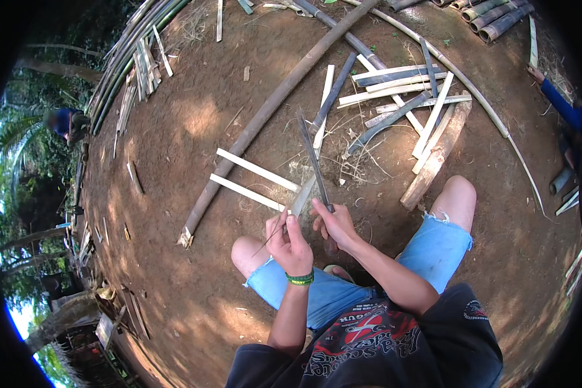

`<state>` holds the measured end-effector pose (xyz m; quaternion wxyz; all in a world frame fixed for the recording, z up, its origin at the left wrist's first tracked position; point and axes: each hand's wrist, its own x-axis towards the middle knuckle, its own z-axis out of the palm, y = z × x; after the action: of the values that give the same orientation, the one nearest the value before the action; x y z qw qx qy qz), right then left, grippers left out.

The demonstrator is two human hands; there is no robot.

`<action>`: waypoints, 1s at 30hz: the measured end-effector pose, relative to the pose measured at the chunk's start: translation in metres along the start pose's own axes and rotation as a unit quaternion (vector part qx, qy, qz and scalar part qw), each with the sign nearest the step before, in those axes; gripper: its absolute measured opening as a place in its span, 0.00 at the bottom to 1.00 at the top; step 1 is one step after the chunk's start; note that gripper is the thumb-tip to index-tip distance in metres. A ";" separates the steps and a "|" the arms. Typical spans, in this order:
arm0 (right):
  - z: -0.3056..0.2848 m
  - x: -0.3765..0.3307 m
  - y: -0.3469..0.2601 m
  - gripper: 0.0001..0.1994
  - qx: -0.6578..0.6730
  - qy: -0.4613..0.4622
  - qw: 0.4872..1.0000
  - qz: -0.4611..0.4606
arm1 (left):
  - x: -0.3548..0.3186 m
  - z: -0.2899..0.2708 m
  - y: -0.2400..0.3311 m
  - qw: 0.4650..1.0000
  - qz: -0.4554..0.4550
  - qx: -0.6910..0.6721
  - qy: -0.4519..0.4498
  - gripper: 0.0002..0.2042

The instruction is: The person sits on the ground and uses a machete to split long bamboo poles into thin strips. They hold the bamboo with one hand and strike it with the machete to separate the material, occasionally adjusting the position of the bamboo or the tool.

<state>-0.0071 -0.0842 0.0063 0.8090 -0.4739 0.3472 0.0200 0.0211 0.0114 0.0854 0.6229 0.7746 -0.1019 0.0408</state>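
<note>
My left hand [291, 249], with a green band at its wrist, is closed, thumb up, on a thin dark strip [263, 244] that slants down to the left. Touching or just behind its fingertips is the near end of a pale split bamboo strip [247, 192]. A second pale bamboo strip [257, 169] lies beyond it; both rest across a long brown pole [258, 129]. My right hand [335, 227] grips a machete [314, 158], its long dark blade pointing away from me. Beside the blade, a greyish flat piece [302, 196] is partly hidden by my hands.
Split bamboo pieces [401, 81] lie piled ahead right, beside a thick log [438, 152]. Bamboo tubes [498, 19] are stacked far right. Long poles [119, 58] lie far left, near another person [64, 121]. At the right edge shows another person's blue sleeve [562, 107].
</note>
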 end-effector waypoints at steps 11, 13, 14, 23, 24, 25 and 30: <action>-0.001 0.011 -0.039 0.10 0.108 0.022 0.991 -0.078 | -0.069 -0.060 0.002 0.972 -0.128 -0.195 0.022 0.22; -0.006 0.008 -0.046 0.10 0.064 0.049 0.991 -0.104 | -0.043 -0.074 0.004 0.972 -0.200 -0.107 -0.063 0.21; -0.009 0.006 -0.048 0.10 0.040 0.060 0.991 -0.115 | -0.031 -0.075 0.010 0.965 -0.236 -0.062 -0.101 0.20; -0.006 -0.029 -0.062 0.09 -0.110 0.066 0.952 -0.278 | 0.000 -0.020 -0.014 0.950 -0.138 0.026 -0.279 0.14; -0.007 -0.031 -0.068 0.09 -0.122 0.069 0.948 -0.285 | -0.007 -0.014 -0.014 0.954 -0.159 -0.009 -0.255 0.13; -0.012 -0.034 -0.075 0.08 -0.134 0.075 0.944 -0.291 | -0.012 -0.008 -0.014 0.954 -0.181 -0.046 -0.233 0.13; -0.042 -0.032 -0.090 0.08 -0.147 0.066 0.945 -0.285 | -0.008 0.010 -0.023 0.924 -0.248 -0.235 -0.170 0.10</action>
<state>-0.0219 -0.1567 0.0799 0.6777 -0.6667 0.2435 -0.1923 0.0173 0.0072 0.0601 0.7504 0.6018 -0.0175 -0.2728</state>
